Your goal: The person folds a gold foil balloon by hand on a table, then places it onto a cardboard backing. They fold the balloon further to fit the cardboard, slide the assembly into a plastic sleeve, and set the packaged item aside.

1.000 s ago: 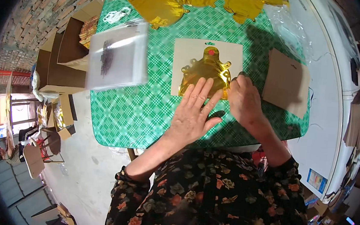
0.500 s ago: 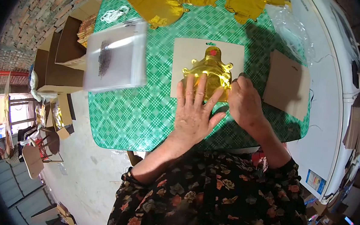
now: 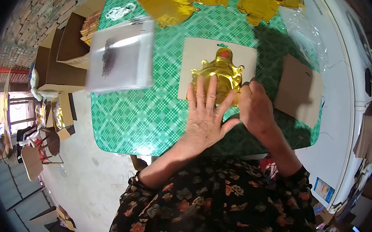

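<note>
A folded gold foil balloon [image 3: 222, 68] with a red mark near its top lies on a beige cardboard card [image 3: 192, 50], which has a hanging slot at its upper edge. My left hand [image 3: 204, 123] presses flat on the lower part of the foil, fingers spread. At the foil's lower right edge, my right hand [image 3: 257, 108] is closed with its fingers curled. What its fingertips pinch, if anything, is hidden. Both hands rest over the green checked tablecloth [image 3: 159, 122].
Clear plastic bags [image 3: 126, 62] lie in a stack at the left. More beige cards [image 3: 297, 88] sit at the right. Gold foil sheets [image 3: 169, 8] cover the far edge, near white string [image 3: 121, 11] and a crumpled plastic bag [image 3: 302, 31]. Cardboard boxes [image 3: 65, 74] stand left of the table.
The view has shifted slightly, so the card and both hands appear a little further right. My left hand stays flat on the foil, and my right hand stays curled by its edge.
</note>
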Available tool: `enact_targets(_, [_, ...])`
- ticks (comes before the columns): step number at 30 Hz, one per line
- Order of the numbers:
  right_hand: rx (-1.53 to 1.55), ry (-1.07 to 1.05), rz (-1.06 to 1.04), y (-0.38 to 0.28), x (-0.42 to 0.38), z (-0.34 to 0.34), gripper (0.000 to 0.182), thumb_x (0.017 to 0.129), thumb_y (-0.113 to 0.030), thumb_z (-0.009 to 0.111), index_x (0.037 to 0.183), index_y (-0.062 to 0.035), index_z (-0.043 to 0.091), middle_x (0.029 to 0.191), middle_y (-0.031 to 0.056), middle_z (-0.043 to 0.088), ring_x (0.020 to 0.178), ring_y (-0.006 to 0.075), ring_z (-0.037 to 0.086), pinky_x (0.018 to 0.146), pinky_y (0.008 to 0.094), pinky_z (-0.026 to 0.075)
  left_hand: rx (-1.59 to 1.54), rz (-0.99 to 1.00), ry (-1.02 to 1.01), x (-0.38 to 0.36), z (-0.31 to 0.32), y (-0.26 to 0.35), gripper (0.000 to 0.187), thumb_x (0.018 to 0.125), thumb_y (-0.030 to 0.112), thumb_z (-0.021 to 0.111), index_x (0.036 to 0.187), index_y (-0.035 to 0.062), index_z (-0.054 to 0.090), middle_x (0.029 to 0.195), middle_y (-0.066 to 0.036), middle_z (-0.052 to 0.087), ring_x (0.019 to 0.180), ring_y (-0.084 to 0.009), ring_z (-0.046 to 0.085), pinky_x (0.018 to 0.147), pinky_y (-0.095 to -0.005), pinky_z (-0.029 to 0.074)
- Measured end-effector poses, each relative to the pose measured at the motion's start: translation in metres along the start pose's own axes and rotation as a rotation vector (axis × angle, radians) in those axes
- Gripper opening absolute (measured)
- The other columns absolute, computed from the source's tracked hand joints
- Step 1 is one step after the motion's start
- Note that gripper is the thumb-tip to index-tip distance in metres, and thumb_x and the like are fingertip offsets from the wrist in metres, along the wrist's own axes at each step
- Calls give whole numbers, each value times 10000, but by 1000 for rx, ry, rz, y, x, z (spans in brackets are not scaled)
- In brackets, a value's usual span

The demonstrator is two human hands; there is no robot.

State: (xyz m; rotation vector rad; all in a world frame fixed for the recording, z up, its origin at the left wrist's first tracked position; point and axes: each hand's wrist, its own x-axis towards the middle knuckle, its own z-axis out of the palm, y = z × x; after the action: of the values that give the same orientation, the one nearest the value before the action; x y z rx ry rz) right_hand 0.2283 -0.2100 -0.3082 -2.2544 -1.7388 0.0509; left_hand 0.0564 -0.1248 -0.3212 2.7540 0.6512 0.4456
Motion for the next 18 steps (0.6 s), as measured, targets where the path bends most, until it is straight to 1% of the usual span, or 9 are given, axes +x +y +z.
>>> enact_targets(3, [10,143,20,-2,-4,6,206,849,-92,664,1005,-17,552,966,169,565,933,365,619,771,476,543,23,7,-6,0,0,0,728,960,638,605,1562,242,500,1684,-314,197,1540,-588,148,1199,-744,161])
enact_targets(6, [-108,181,14,1,-10,13,248,847,-78,672,1047,-27,536,965,153,559,928,357,609,782,475,534,29,12,-15,-1,-2,0,719,969,629,599,1565,239,496,1679,-317,203,1534,-591,158,1197,-746,167])
enact_targets(9, [-68,193,47,3,-13,10,272,846,-60,665,1094,-21,562,1006,156,572,956,356,610,841,474,532,35,23,9,-1,-1,0,694,983,615,583,1554,228,509,1679,-320,201,1529,-593,167,1196,-747,173])
enact_targets(12, [25,290,-134,8,-24,5,411,842,-104,696,1227,-8,590,1178,163,618,1143,358,613,975,496,500,43,34,26,-1,-1,0,680,992,605,570,1550,219,514,1684,-319,192,1530,-591,169,1197,-747,172])
enact_targets(13, [29,226,-164,2,-25,1,461,841,-135,709,1266,-2,587,1243,162,610,1215,352,584,1023,513,469,45,34,30,-1,-1,0,676,996,600,566,1550,217,514,1685,-319,189,1531,-591,169,1198,-747,171])
enact_targets(15, [39,95,-220,-14,-27,-9,565,839,-195,735,1343,8,581,1373,159,593,1358,340,527,1119,546,406,91,24,-26,-2,0,-2,658,1004,576,561,1555,221,509,1687,-318,188,1530,-589,175,1201,-745,167])
enact_targets(16, [26,101,-205,-17,-32,-9,591,839,-223,747,1356,10,582,1403,153,580,1392,331,498,1141,557,379,114,20,-54,-2,1,-2,649,1008,564,559,1558,223,506,1689,-317,188,1530,-588,178,1203,-743,166])
enact_targets(18, [-1,115,-180,-19,-39,-11,645,838,-279,770,1380,15,583,1461,141,553,1458,312,441,1185,580,324,113,19,-29,-1,2,-1,628,1013,531,562,1560,228,504,1688,-314,193,1529,-587,182,1208,-738,160])
